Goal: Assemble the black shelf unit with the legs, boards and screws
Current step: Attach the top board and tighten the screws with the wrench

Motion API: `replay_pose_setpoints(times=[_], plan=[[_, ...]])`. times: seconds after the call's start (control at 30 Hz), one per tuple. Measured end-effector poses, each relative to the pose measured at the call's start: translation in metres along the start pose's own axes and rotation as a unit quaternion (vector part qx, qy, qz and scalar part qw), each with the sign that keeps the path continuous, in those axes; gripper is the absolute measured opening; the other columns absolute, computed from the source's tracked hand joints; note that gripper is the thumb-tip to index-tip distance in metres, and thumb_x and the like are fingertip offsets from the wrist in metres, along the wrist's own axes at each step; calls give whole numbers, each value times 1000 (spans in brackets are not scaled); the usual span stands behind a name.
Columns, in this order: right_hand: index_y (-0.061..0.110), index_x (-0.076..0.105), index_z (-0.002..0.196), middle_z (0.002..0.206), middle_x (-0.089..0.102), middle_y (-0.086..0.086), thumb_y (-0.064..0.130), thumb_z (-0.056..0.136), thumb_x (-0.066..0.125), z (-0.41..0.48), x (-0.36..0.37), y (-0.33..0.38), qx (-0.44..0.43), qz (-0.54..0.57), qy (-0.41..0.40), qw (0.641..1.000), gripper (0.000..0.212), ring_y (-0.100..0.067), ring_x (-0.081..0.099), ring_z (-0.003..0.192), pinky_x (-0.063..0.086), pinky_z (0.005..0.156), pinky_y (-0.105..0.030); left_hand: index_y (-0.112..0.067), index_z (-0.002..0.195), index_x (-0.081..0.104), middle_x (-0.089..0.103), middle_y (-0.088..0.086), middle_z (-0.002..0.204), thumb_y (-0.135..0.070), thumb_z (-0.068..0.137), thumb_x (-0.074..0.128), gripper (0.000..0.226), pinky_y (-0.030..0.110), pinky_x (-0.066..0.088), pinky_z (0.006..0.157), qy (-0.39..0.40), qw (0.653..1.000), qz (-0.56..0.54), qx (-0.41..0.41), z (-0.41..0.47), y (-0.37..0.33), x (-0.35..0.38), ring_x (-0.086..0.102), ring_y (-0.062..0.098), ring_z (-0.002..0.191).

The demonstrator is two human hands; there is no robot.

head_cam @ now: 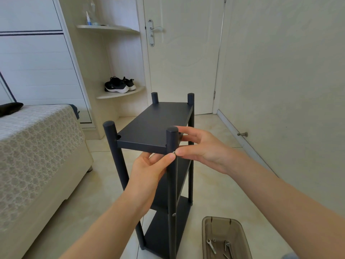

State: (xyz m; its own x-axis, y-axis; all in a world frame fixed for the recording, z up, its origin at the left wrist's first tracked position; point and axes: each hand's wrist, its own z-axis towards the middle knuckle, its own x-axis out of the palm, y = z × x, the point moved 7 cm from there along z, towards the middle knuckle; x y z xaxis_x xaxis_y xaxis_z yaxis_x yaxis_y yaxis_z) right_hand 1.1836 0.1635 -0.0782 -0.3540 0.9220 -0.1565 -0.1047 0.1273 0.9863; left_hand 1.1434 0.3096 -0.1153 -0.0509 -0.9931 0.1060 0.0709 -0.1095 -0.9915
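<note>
The black shelf unit (155,124) stands upright on the floor, its boards set between round legs. At the near right leg (172,176), just under the top board, a small silver screw (173,152) sits in the leg. My left hand (149,171) reaches from below the top board, its thumb tip against the screw. My right hand (201,146) comes from the right, with the thumb at the screw and the fingers spread around the leg's top. Lower on the same leg another screw head (174,214) shows.
A brown translucent tray (240,228) on the floor at the lower right holds a small wrench (211,246) and several metal parts. A bed (37,146) fills the left. A closed door (184,53), a wall and a door stop (243,134) lie behind and to the right.
</note>
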Motion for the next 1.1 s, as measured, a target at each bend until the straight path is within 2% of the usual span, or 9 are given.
replay_pose_setpoints(times=[0.2,0.3,0.47,0.57,0.73,0.87,0.93,1.03,1.1], plan=[[50,71,105,124,63,-3,35,49,89,1,-5,2,-29,-11,-44,999,61,-15,63,114,52,101,-41,-28,119,60,77,-11,104,-42,69,71,53,34,50,102,-9,999,35,2,1,-1,0,72,8,103],[49,70,108,116,67,0,32,56,90,2,-8,-1,-35,-35,-63,997,58,-11,66,106,52,102,-41,-28,117,60,77,-11,103,-39,72,69,47,29,51,96,15,999,40,8,5,-3,1,72,6,101],[53,66,103,114,64,11,27,69,88,8,-2,-1,-37,-48,-92,994,48,-9,59,112,53,98,-33,-29,126,54,76,-8,107,-40,69,71,60,28,51,98,11,1000,28,2,10,-4,-7,71,10,105],[49,64,109,120,61,8,25,72,87,8,-1,0,-35,-42,-78,995,50,-13,59,116,57,92,-32,-32,127,53,76,-7,111,-37,72,71,59,30,50,98,16,1000,15,2,9,-3,-5,71,13,108],[47,55,130,138,50,-4,20,74,85,3,0,3,-22,-3,-51,998,69,-21,52,129,54,98,-40,-31,125,54,76,-5,110,-37,71,72,58,30,50,99,3,1000,5,-2,10,-1,-7,71,14,109],[48,44,138,128,63,-7,14,80,81,-3,-12,-4,-8,22,-53,998,77,-20,63,117,54,98,-39,-30,121,55,76,-8,105,-40,68,73,57,27,51,95,-10,1000,14,-3,10,0,-7,71,12,107],[43,45,138,123,67,0,14,83,79,-6,-20,-12,1,0,-67,998,71,-17,65,113,56,94,-35,-29,121,55,76,-10,103,-39,68,72,57,26,51,94,-16,1000,11,-2,10,0,-7,71,9,104],[26,62,127,116,70,7,14,89,72,-10,-32,-33,28,-58,-78,995,42,-11,66,110,58,84,-24,-25,124,55,77,-7,103,-38,68,72,60,27,52,95,-20,1000,2,0,8,-2,-6,72,8,102],[22,67,120,114,70,7,16,91,70,-12,-40,-57,71,-100,-75,990,30,-9,66,108,57,85,-23,-21,129,53,76,-2,107,-41,67,73,68,32,50,101,-25,1000,-4,4,6,-3,-6,71,11,106]])
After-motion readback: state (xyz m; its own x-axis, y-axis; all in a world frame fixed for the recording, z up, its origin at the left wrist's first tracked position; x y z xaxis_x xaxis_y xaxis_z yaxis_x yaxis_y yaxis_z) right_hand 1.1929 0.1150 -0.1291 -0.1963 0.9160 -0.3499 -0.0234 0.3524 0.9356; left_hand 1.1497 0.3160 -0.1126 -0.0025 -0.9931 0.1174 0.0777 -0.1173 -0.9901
